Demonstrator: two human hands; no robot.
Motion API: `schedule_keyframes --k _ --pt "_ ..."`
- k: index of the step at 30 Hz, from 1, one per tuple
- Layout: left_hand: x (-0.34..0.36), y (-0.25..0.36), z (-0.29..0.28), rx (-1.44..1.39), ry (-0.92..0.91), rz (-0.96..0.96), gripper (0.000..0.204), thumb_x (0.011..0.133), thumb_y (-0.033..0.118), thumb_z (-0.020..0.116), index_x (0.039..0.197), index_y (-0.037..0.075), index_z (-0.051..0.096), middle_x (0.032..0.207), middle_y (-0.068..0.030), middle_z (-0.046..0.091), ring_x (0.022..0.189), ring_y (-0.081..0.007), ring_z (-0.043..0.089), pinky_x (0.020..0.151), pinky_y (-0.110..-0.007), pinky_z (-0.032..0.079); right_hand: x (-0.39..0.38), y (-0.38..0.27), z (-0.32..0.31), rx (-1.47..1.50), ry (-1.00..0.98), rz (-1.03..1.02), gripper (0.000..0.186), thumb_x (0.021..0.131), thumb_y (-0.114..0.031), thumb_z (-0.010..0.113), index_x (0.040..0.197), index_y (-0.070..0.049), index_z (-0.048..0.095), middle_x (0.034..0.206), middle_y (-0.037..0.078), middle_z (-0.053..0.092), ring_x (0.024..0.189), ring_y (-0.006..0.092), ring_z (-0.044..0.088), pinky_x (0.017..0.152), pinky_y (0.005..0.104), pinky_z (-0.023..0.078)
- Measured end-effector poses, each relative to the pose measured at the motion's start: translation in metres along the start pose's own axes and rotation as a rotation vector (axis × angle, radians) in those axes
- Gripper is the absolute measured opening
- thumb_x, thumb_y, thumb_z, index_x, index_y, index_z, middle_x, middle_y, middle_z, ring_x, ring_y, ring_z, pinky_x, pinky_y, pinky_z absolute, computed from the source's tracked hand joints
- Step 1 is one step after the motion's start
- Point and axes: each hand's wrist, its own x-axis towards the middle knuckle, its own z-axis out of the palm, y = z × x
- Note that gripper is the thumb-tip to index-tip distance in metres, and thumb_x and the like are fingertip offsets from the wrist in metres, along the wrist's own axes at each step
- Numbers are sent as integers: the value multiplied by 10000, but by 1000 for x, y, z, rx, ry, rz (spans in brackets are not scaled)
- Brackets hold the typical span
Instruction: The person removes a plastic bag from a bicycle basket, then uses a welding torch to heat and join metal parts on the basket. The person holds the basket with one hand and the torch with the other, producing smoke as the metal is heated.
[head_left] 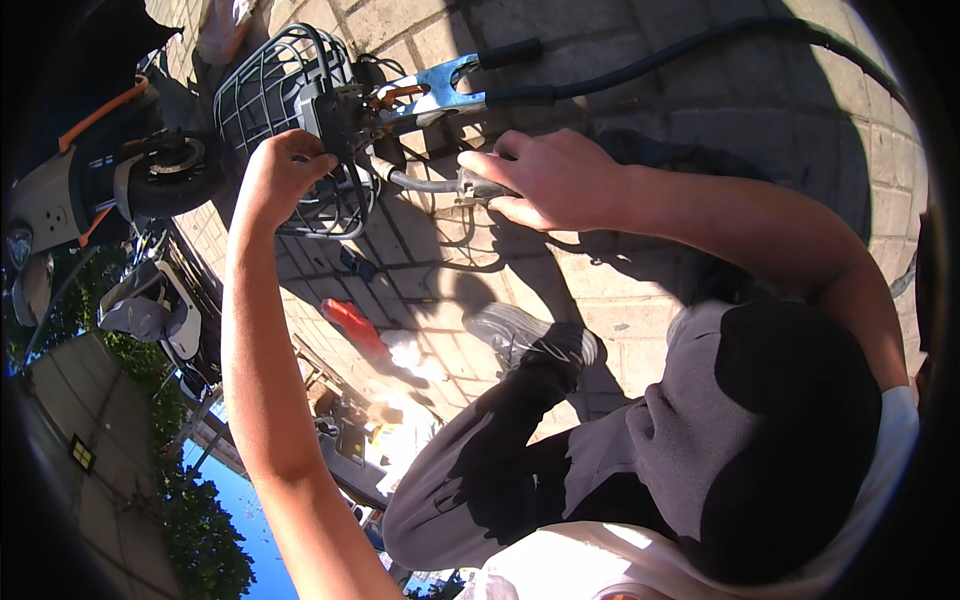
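Observation:
A grey wire basket (262,95) is at the upper left, with a black fitting (330,118) at its side. My left hand (280,180) is at the basket's near side, thumb and fingers pinched together by the fitting; whatever lies between them is hidden. From the basket side a dark handlebar (425,184) runs to the right. My right hand (555,180) is closed around its end, where a small metal clamp (468,188) shows beside the fingers. Beyond the handlebar, a blue metal frame piece (440,90) joins the parts next to the basket.
A thick black tube (650,65) curves across the sunlit paving. A parked scooter (60,205) with a black wheel (172,172) stands at the left. A red bag (355,325) lies near my shoe (525,335). My bent leg (480,450) fills the lower middle.

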Motion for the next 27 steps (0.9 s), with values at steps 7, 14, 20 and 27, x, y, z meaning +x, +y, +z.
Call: schedule_keyframes --k 7,14,20,27 --pt "-6 -2 6 -59 52 -30 197 806 121 752 962 12 700 801 -35 681 628 -93 582 613 -267 473 3 0 3 35 39 -26 495 875 -280 676 1284 -62 501 952 222 631 690 366 667 584 457 548" --pt "-27 -7 34 -81 408 -37 203 840 137 747 1015 42 706 966 -65 667 715 -131 629 690 -280 513 6 0 3 34 28 -31 485 875 -286 677 1280 -73 518 964 226 630 700 377 671 594 461 552" --pt "-80 17 120 -732 599 -202 260 901 216 749 1030 -2 690 828 -15 643 752 -69 579 685 -216 483 10 -3 1 30 -100 66 624 847 -280 703 1407 -137 468 1133 165 601 816 355 666 695 448 546" --pt "-87 42 179 -344 882 -135 526 858 287 771 1220 -51 596 1273 -199 538 1183 -328 529 1032 -389 411 7 -4 0 3 -90 45 614 842 -275 710 1396 -126 489 1114 158 599 817 339 667 688 429 543"
